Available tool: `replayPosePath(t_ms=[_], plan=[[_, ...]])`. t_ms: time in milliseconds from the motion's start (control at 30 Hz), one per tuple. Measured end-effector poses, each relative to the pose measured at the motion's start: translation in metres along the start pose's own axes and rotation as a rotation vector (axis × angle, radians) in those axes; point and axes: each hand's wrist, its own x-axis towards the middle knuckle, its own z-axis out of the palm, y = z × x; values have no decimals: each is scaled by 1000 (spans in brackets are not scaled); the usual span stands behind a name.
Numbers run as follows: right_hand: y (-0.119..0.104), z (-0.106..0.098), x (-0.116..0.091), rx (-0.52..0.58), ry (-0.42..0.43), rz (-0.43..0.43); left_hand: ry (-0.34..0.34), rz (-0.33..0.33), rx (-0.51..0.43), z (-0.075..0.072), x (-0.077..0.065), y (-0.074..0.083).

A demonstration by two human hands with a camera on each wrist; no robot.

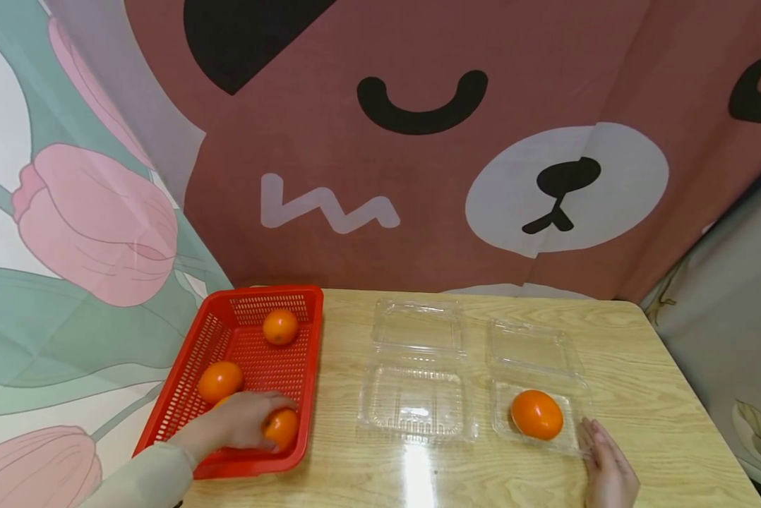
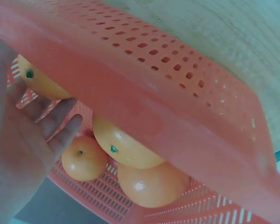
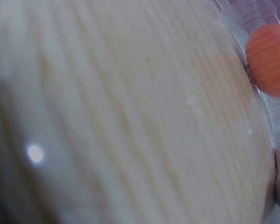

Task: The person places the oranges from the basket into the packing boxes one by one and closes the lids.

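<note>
Basket, head: L hand curled round held orange, nr R corner of red plastic basket; best lifted straight up, clear of rim.
Clamshells, head: R hand fingers straight vs R clamshell, boxed orange inside; L clamshell open. Steady lightly, thin plastic.
Basket, L wrist: 3 more oranges.
Edge, R wrist: R hand mostly cut off.
Surface: wood-grain table.
Room: bear-print backdrop, tulip-print cloth L.

Curtained nook: bear backdrop, tulip drape, table.
</note>
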Motion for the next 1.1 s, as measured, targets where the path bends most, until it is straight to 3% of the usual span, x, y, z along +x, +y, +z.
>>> replayPosePath(t_ms=[233, 400, 733, 1100], plan=[[1, -2, 1, 27, -33, -20, 91, -48, -18, -8, -11, 0], [1, -2, 3, -6, 13, -8, 156, -81, -25, -17, -17, 6], [2, -3, 4, -39, 31, 8, 235, -54, 18, -38, -28, 26], [3, -4, 3, 14, -34, -31, 306, 21, 55, -56, -33, 49]])
